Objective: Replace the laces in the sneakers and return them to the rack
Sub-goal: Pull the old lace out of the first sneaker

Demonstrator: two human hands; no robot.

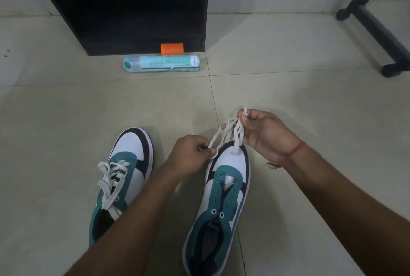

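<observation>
A black rack (124,9) stands on the tiled floor (288,75). Two teal-and-white sneakers sit near it: the laced sneaker (119,178) and the unlaced sneaker (221,200). The right hand (264,133) grips a bunched white lace (230,130) above the toe. The left hand (190,155) pinches its end.

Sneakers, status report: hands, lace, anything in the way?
Both hands, left hand and right hand, pinch the loose lace. Right sneaker unlaced; left sneaker laced. Nothing in the way.
</observation>
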